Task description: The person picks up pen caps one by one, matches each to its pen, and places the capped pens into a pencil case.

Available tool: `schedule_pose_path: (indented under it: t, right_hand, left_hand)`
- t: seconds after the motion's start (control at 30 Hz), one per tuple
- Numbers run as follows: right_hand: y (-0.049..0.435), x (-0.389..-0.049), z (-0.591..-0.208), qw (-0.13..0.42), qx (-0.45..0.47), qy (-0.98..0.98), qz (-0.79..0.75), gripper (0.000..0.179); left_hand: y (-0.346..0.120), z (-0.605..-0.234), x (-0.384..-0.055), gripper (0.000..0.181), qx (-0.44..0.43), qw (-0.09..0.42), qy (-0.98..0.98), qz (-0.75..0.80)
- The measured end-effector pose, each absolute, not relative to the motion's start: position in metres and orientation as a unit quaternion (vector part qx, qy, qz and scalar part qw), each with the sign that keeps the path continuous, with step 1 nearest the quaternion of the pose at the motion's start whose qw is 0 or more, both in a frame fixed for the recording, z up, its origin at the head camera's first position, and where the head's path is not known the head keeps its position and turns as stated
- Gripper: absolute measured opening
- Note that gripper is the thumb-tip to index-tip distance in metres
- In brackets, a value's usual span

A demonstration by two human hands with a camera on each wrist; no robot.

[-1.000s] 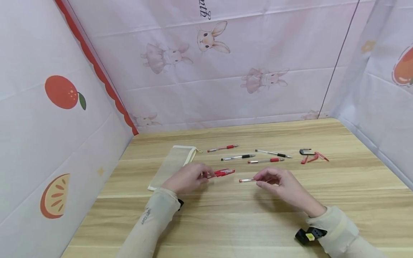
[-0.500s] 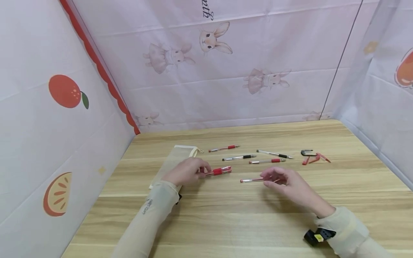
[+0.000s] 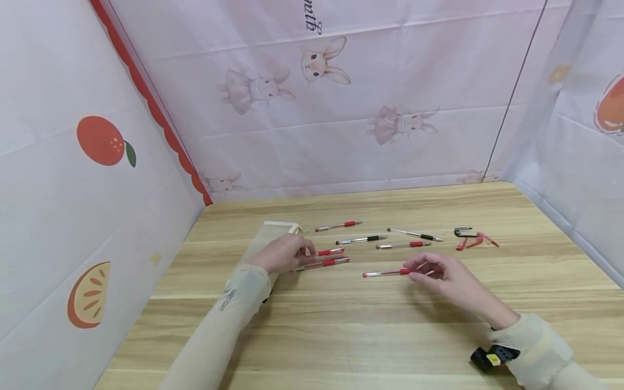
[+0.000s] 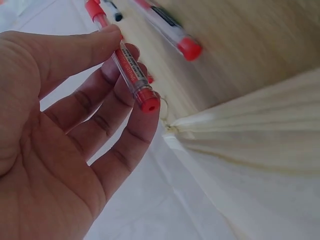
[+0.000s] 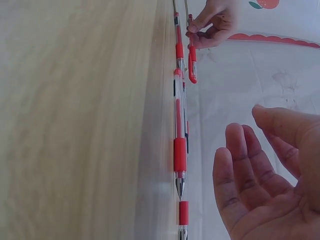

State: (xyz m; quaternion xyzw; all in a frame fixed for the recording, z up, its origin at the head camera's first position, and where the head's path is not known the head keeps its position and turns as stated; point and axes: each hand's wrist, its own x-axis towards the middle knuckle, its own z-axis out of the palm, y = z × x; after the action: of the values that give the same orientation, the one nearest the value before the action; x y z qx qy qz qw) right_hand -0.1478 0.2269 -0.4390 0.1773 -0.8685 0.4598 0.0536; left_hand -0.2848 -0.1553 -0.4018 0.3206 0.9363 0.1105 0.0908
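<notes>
My left hand (image 3: 283,253) pinches a red gel pen (image 4: 131,70) between thumb and fingers, its clip end pointing right in the head view. Just in front of it, a second red gel pen (image 3: 324,264) lies on the table, partly behind the fingers. A pale mesh pouch (image 3: 260,238) with a cord loop lies under and beyond that hand. My right hand (image 5: 270,175) is apart from the uncapped red pen (image 5: 179,145) below it, fingers loosely bent and holding nothing. In the head view this hand (image 3: 446,276) overlaps the pen's tip end.
Farther back on the wooden table (image 3: 351,336) lie a red pen (image 3: 338,226), another red pen (image 3: 403,245), a black pen (image 3: 361,239) and a second black pen (image 3: 414,234). Loose red and black pen caps (image 3: 475,238) sit at the right. Printed cloth walls (image 3: 312,135) surround the table.
The two red pens at my left hand have come apart: one now lies on the table, the other is held. My right hand has drawn right, uncovering more of the uncapped pen.
</notes>
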Motion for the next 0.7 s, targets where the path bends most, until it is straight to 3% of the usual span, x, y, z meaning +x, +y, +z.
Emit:
schedule_pose_path:
  t: [0.7]
  right_hand:
    - [0.24, -0.148, -0.439, 0.045, 0.17, -0.868, 0.464, 0.021]
  left_hand:
    - [-0.152, -0.411, -0.306, 0.022, 0.34, 0.093, 0.933, 0.065]
